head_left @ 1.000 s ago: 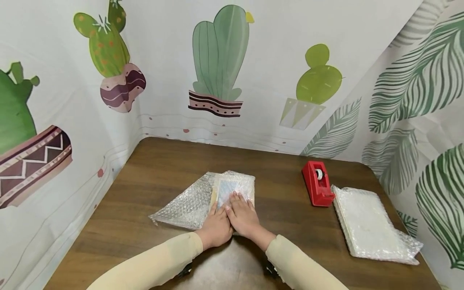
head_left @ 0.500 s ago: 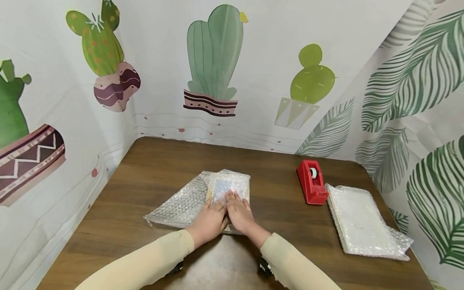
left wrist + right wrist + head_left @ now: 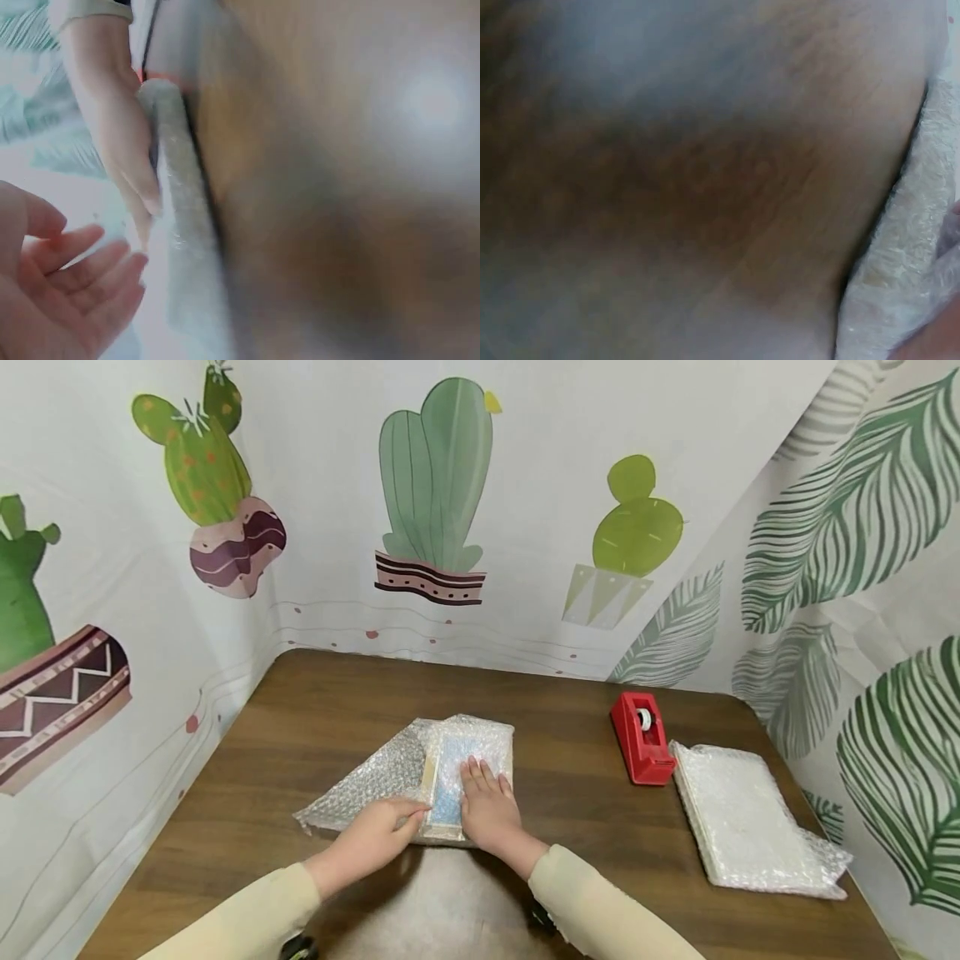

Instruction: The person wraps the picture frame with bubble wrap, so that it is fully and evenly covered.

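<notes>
A flat rectangular item with a blue panel and tan edge lies in bubble wrap as a package (image 3: 447, 806) on the table. A loose bubble wrap flap (image 3: 378, 777) spreads out to its left. My right hand (image 3: 491, 810) rests flat on the package's right half, fingers pointing away from me. Beside the package's lower left edge is my left hand (image 3: 382, 831), thumb and forefinger tips right at that edge. In the left wrist view, the left hand (image 3: 71, 292) shows loosely bent fingers with nothing between them. The package's near side (image 3: 900, 277) shows in the right wrist view.
A red tape dispenser (image 3: 643, 743) with a white roll stands to the right. Next to it, another bubble-wrapped flat package (image 3: 753, 818) lies near the right table edge. A cactus-print cloth (image 3: 322, 527) hangs behind the brown wooden table (image 3: 570, 735).
The left hand has slid off the package's top, leftward and down to its left edge, uncovering more of the blue panel. The right hand stays flat on the package. The view has shifted slightly.
</notes>
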A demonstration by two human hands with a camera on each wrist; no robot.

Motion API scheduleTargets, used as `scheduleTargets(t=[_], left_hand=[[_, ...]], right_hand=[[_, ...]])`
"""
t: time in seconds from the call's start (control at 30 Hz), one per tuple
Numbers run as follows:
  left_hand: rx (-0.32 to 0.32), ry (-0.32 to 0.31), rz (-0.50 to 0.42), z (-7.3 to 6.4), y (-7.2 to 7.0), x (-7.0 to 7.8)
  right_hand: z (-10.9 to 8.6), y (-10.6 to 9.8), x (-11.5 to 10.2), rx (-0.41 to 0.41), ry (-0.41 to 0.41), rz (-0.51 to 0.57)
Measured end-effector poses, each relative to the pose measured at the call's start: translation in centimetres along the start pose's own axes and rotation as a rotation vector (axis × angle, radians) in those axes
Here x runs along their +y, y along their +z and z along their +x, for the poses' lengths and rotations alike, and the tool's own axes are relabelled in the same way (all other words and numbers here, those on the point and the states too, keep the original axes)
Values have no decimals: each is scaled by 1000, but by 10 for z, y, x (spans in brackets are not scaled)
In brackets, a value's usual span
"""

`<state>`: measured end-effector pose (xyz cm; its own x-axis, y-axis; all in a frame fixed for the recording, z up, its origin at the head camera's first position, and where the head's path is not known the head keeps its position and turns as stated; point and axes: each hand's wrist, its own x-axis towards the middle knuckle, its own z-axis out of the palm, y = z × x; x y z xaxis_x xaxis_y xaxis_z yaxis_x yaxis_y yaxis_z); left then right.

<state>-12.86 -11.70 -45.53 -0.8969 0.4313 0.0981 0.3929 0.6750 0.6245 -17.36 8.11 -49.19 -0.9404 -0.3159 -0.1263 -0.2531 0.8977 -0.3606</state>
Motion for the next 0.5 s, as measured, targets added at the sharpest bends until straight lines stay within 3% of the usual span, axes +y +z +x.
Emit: scheduleTargets(t=[0.07,0.13,0.23,0.3,0.37,0.5], left_hand=[[-122,-98,-306,-14,-7,-11],[-244,-243,-596,-28,-10,-24],[-351,-462,-914,-46,-10,-43],[-358,-544,-1043,-54,-9,-52],[-345,-581,-1155,-58,-8,-59],[-282,-585,-1327,-56,-4,-62]], right_hand=[[0,-2,0,-18,-4,-17],[-1,-5,1,-38,-7,-32],[-1,-10,1,-50,-18,-37],[-1,-11,3,-50,-31,-36],[-1,-10,5,-43,-43,-32],[0,-3,9,-35,-54,-33]])
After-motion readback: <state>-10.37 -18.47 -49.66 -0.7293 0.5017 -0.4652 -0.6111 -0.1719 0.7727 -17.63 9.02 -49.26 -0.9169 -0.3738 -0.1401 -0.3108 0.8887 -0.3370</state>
